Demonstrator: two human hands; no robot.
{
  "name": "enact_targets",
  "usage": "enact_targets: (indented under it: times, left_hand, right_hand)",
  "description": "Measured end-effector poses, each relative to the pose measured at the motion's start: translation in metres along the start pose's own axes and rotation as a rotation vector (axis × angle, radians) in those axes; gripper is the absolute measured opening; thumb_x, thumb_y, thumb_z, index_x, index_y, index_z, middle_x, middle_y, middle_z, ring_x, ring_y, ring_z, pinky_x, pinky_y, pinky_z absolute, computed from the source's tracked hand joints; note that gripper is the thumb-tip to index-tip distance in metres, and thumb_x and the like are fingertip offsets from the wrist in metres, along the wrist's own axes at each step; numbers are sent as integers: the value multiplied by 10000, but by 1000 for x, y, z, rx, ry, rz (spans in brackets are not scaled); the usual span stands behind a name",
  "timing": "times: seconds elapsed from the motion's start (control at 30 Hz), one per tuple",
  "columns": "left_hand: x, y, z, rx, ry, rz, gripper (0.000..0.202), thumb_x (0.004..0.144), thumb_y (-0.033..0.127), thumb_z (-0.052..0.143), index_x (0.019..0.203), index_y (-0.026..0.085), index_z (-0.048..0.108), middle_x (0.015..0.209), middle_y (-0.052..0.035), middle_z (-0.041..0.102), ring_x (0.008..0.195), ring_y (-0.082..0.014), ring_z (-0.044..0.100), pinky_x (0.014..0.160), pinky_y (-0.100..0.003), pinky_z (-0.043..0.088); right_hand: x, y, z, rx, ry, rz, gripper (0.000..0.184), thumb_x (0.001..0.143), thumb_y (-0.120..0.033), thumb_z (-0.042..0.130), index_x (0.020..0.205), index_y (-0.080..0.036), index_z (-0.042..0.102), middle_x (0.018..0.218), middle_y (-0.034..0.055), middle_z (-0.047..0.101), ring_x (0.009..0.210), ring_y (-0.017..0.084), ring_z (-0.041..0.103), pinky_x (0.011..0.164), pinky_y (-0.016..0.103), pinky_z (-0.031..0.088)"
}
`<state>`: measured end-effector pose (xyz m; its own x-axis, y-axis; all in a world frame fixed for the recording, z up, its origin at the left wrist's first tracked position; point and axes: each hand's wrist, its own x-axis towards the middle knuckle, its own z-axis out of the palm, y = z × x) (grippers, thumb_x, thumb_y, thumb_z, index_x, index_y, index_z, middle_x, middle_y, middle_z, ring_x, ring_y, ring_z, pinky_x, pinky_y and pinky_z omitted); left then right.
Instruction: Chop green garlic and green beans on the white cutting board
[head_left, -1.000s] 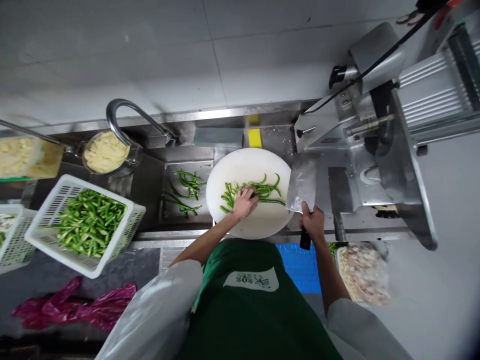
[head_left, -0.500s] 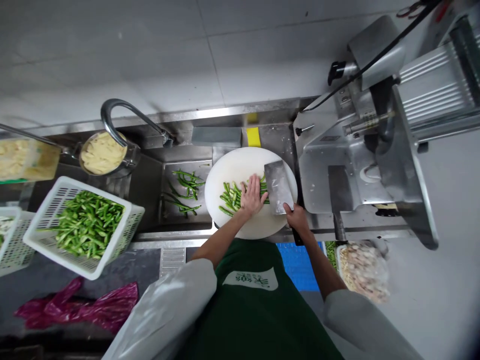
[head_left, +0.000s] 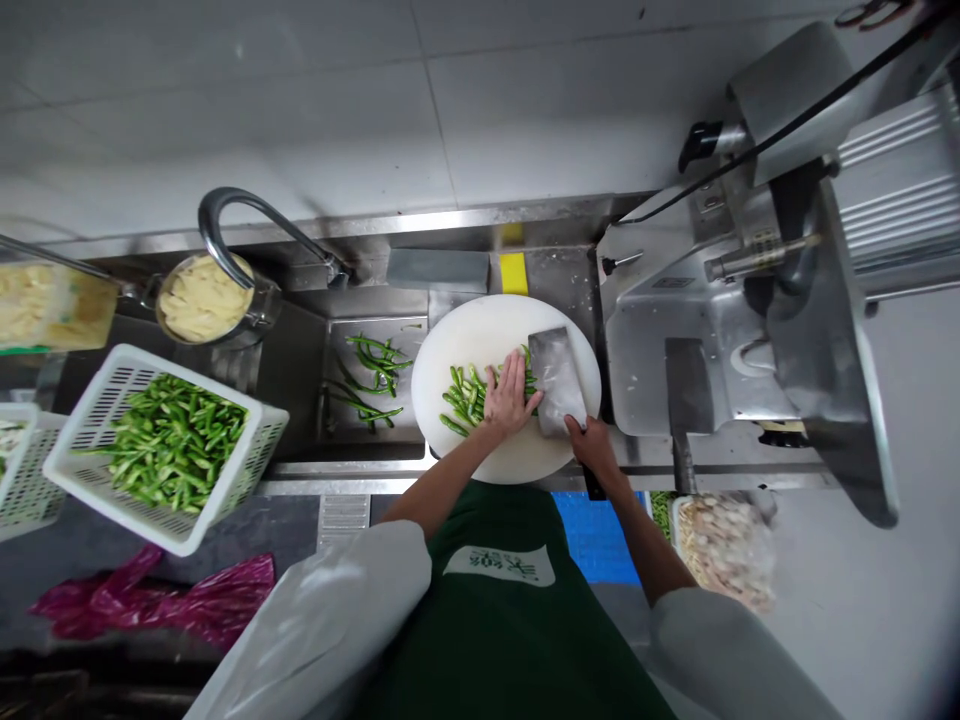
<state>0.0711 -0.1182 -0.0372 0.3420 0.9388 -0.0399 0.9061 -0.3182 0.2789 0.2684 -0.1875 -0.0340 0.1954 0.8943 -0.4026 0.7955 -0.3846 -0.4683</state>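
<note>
On the round white cutting board (head_left: 480, 320) lies a bunch of green chili peppers (head_left: 464, 395), some of them cut. My left hand (head_left: 508, 400) rests flat over the bunch, fingers stretched out and thumb towards the blade, hiding part of the peppers. The handle of a broad cleaver (head_left: 558, 380) is gripped in my right hand (head_left: 594, 445). Its wide blade lies low over the right side of the board, beside the peppers' right end. Whether the blade touches them I cannot tell.
Left of the board, whole peppers (head_left: 375, 365) lie in a sink under a curved faucet (head_left: 225, 215). A white basket (head_left: 259, 440) holds cut peppers. A metal slicer (head_left: 652, 330) stands close on the right, with a second cleaver (head_left: 688, 385) on it. A yellow sponge (head_left: 514, 273) sits behind the board.
The view has shifted slightly. Both hands and the cleaver keep nearly the same place on the board; the blade seems turned a little flatter.
</note>
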Motion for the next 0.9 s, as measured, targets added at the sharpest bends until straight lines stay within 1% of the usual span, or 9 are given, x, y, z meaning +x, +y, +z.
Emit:
enact_targets:
  times: [0.1,0.23,0.33,0.43,0.6,0.73,0.8,0.9]
  left_hand:
    - [0,0,0,-11,18,-8,795,1040,534,307,1648,74,83,1703,-173,134,1598,-287,87,1282,-594,86]
    - [1,0,1,-24,19,-12,810,1037,566,292,1646,69,92,1702,-173,140,1598,-286,98,1281,-600,89]
    - [1,0,1,-35,19,-7,807,1039,563,283,1644,64,91,1704,-166,134,1598,-285,92,1280,-606,89]
    - [1,-1,0,-44,11,-6,810,1035,558,299,1646,69,88,1705,-164,134,1598,-293,94,1278,-612,90]
    - [0,-1,-2,-51,-11,6,789,1038,533,308,1648,78,102,1703,-165,144,1598,-290,98,1285,-600,58]
    - [1,-2,-1,-73,-3,7,784,1037,522,309,1642,61,120,1705,-175,128,1599,-294,89,1285,-600,64]
    - [1,-2,0,-77,2,0,781,1039,529,295,1639,55,135,1706,-176,119,1599,-291,89,1285,-598,62]
    - [-1,-2,1,-73,5,7,787,1042,553,267,1632,44,156,1706,-170,119,1599,-281,92,1287,-595,53]
  right_hand:
    - [-8,1,6,29,43,17,522,983,-520,444,996,-80,726,971,229,756,940,297,707,777,320,478]
    - [-10,-2,7,25,50,44,544,991,-531,429,1027,-74,721,988,237,754,946,305,710,764,324,481]
    - [-6,-3,1,-18,25,33,493,989,-494,459,1027,-78,722,989,233,756,952,297,711,764,313,476]
    - [-2,0,-7,-67,0,17,442,983,-473,487,974,-99,722,970,225,757,943,285,713,757,301,470]
    - [4,3,-17,-117,-49,13,376,961,-463,526,874,-144,707,891,186,757,889,274,709,738,299,465]
    - [10,-5,-19,-121,-69,7,378,969,-460,513,902,-147,714,827,163,747,872,269,711,713,291,460]
    - [11,-5,-21,-123,-80,-4,369,971,-444,513,911,-140,715,840,163,750,881,270,713,720,291,461]
    - [11,-1,-24,-140,-92,-35,312,953,-413,560,894,-151,719,878,163,760,913,277,714,738,292,464]
